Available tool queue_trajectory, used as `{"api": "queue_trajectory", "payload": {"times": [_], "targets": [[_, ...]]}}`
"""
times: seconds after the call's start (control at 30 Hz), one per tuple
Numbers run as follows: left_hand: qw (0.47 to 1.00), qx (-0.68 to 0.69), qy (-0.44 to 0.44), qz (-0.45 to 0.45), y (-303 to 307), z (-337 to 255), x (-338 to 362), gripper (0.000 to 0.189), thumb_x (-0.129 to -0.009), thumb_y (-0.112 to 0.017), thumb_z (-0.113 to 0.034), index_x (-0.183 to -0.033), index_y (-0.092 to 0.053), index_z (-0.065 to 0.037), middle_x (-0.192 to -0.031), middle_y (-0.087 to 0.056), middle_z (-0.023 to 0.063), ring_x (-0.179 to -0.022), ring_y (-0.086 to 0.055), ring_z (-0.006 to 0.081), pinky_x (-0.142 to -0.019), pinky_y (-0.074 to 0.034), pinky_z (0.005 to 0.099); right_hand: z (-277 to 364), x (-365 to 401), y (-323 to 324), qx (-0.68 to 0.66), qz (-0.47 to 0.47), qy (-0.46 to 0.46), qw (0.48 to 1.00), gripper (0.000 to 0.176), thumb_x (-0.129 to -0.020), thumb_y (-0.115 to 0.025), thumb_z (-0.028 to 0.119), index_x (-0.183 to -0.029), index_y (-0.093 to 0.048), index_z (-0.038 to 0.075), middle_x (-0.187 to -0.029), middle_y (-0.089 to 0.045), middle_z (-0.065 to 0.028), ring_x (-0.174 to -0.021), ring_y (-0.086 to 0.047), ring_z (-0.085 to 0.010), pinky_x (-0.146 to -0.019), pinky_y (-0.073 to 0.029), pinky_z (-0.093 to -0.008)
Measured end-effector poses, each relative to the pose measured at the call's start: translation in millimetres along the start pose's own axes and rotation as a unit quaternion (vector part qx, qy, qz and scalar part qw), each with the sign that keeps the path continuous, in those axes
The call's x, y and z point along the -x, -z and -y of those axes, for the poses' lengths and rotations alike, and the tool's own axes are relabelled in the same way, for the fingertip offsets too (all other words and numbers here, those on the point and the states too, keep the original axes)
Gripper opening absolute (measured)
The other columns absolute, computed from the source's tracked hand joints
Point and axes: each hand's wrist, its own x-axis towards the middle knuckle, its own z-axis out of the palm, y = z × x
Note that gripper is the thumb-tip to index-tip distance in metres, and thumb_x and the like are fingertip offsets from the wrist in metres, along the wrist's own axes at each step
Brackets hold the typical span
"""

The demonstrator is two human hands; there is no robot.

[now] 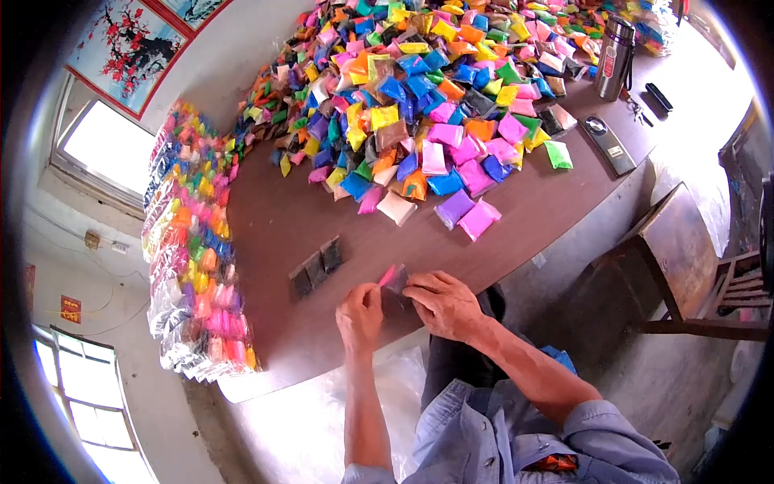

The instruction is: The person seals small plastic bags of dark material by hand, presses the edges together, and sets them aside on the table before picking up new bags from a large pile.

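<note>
Near the table's front edge, my left hand (pixel 359 315) has its fingers pinched together beside a small pink piece (pixel 389 276), whose kind I cannot make out. My right hand (pixel 446 306) is closed on a small dark plastic packet (pixel 398 280) just to its left. The pink piece and the packet meet between the two hands, and the fingers partly hide both. Up and to the left of my left hand, a short row of black packets (pixel 315 269) lies flat on the brown table (pixel 278 214). Closest beyond the hands are a pink packet (pixel 480 219) and a purple packet (pixel 455 208).
A big heap of colourful packets (pixel 419 97) covers the table's far side. Clear bags of packets (pixel 197 266) are stacked along the left edge. A steel thermos (pixel 616 60), a flat grey box (pixel 607 145) and keys (pixel 638 109) lie at the right. A wooden chair (pixel 677 250) stands beyond.
</note>
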Motion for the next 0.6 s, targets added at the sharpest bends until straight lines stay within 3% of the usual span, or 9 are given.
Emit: {"api": "queue_trajectory", "payload": {"times": [0.1,0.3,0.43,0.6], "targets": [[0.997,0.066,0.039,-0.005,0,4,-1,0.008,-0.091,-0.076,-0.011,-0.096,-0.075,-0.005,-0.084,-0.073,0.0141,-0.072,-0.071,0.0283,-0.068,-0.056,0.0393,1,0,1,0.001,-0.001,-0.006,1.0,0.029,-0.08,-0.073,0.0,-0.108,-0.071,0.008,-0.116,-0.068,-0.0079,-0.102,-0.067,-0.03,-0.092,-0.056,-0.0386],[0.995,0.088,0.037,0.006,11,-20,24,0.008,-0.092,-0.075,-0.011,-0.096,-0.075,-0.004,-0.086,-0.074,0.0141,-0.073,-0.072,0.0284,-0.069,-0.057,0.038,1,1,0,-0.002,-0.008,-0.008,1.0,0.029,-0.08,-0.074,0.0,-0.108,-0.071,0.008,-0.116,-0.068,-0.0077,-0.102,-0.067,-0.0299,-0.091,-0.056,-0.0385],[0.998,0.051,-0.016,-0.027,0,-13,30,0.007,-0.092,-0.075,-0.01,-0.096,-0.074,-0.005,-0.084,-0.073,0.014,-0.072,-0.071,0.0305,-0.067,-0.056,0.0401,2,-1,-1,0.002,0.005,-0.007,1.0,0.028,-0.08,-0.075,0.001,-0.107,-0.072,0.008,-0.116,-0.068,-0.0078,-0.102,-0.067,-0.0295,-0.091,-0.056,-0.0383],[0.999,-0.008,0.011,-0.041,0,6,20,0.008,-0.092,-0.074,-0.013,-0.093,-0.073,-0.005,-0.082,-0.072,0.013,-0.07,-0.071,0.0293,-0.065,-0.055,0.0401,4,-1,1,0.01,0.008,-0.012,1.0,0.029,-0.08,-0.074,0.001,-0.108,-0.072,0.008,-0.117,-0.068,-0.0079,-0.103,-0.067,-0.0292,-0.091,-0.056,-0.0384]]}}
